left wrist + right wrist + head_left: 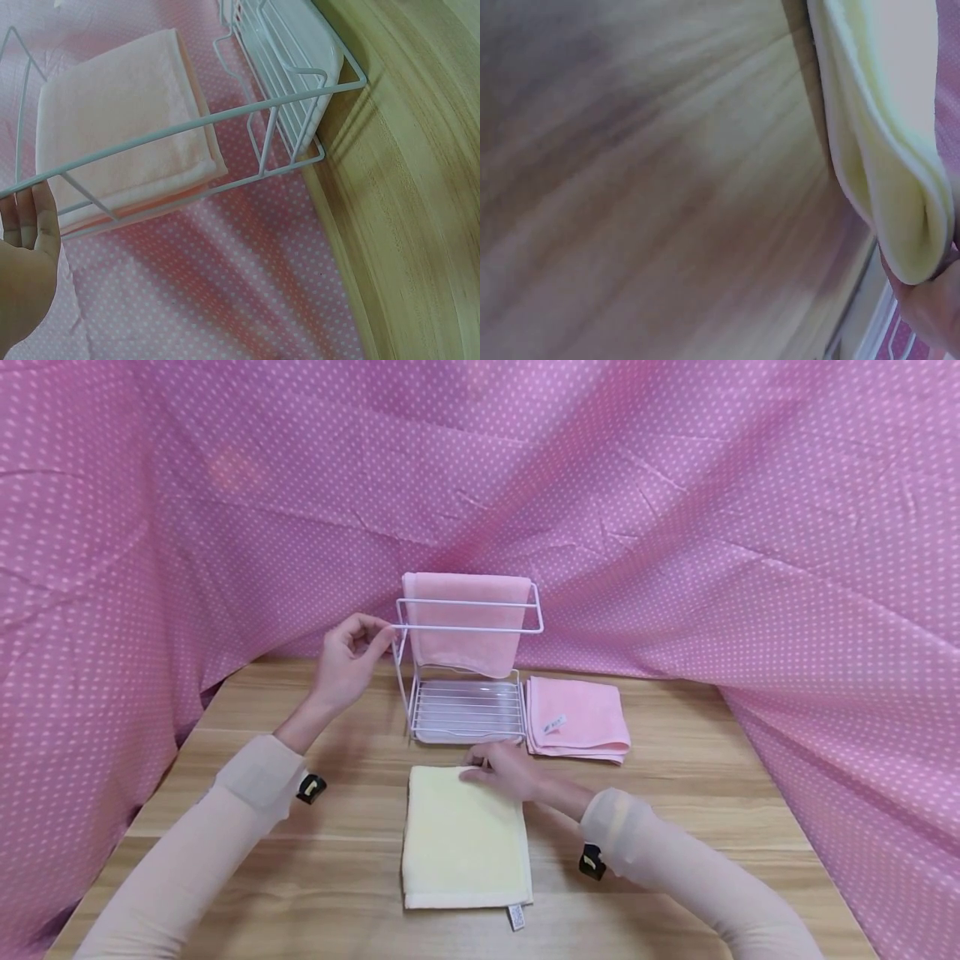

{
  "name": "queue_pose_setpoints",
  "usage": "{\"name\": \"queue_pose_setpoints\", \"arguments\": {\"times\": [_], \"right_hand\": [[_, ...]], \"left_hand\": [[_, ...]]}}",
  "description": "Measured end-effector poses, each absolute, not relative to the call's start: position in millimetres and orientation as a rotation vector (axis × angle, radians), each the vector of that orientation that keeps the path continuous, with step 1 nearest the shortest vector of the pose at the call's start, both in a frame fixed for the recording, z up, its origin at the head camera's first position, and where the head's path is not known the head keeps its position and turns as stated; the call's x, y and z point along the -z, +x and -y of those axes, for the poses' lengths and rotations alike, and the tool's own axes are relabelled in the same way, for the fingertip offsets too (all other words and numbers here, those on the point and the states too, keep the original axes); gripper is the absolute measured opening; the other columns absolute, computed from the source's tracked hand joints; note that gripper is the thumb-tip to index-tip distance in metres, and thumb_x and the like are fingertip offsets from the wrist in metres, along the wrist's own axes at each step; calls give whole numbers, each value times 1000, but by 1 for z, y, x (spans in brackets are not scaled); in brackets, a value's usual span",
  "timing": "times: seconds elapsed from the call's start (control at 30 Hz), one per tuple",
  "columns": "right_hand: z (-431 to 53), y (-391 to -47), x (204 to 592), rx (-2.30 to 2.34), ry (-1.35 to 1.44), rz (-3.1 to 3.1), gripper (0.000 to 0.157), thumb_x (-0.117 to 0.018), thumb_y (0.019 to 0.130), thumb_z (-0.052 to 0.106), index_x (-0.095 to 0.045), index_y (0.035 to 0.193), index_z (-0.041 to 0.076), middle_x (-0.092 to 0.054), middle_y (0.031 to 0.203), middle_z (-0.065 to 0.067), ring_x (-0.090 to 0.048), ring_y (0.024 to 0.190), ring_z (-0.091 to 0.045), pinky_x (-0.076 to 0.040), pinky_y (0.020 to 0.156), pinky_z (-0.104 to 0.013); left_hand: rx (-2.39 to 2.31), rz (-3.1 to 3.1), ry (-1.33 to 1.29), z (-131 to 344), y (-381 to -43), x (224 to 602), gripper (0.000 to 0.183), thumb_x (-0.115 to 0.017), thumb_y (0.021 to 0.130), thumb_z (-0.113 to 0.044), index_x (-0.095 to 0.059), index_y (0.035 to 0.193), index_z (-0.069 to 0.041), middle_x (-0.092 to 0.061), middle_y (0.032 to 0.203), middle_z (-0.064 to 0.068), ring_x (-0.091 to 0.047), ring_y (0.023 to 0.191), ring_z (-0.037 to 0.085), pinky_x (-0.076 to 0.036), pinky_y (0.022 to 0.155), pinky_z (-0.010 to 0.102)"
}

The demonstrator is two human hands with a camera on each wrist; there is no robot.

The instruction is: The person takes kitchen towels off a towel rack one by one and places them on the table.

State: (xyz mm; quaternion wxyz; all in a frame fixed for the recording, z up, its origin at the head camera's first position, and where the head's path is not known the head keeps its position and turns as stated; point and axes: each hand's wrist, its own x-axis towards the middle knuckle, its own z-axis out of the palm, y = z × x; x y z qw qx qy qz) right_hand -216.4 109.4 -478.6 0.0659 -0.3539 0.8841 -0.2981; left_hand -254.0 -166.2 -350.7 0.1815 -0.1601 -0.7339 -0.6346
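A white wire rack (480,630) stands on the table, with a pink towel (465,652) draped over its back bar. At the rack's upper left corner my left hand (348,662) pinches the wire between thumb and fingers; in the left wrist view those fingers (45,221) curl round the bar. In front of the rack lies a folded pale yellow towel (465,839), a small white tag at its near right corner. My right hand (504,770) grips its far edge, thumb on top. The right wrist view shows the towel's folded layers bulging at the hand (930,307).
Right of the rack lies a folded pink towel (581,706) with a white label. A white tray (435,739) sits under the rack's lower wires. The wooden table (675,793) is bordered behind and at both sides by a pink polka-dot cloth (675,527).
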Motion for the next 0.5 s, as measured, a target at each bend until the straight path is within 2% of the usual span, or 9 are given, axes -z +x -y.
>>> {"name": "queue_pose_setpoints", "arguments": {"times": [0.3,0.5], "right_hand": [[-107,-208,487,1053,-912,-2559,12,-73,101,25,-77,102,15,-73,81,4,-58,67,0,-54,60,-18],[-104,-207,490,1105,-886,-2537,11,-73,100,24,-77,102,14,-73,81,4,-58,66,0,-55,59,-18]], "left_hand": [[1778,2078,-455,167,-256,352,21,-67,103,-8,-65,110,12,-71,89,-7,-66,77,2,-61,72,12],[1761,2093,-453,168,-255,353,22,-67,104,-10,-65,110,11,-69,89,-9,-66,78,3,-61,73,12]]}}
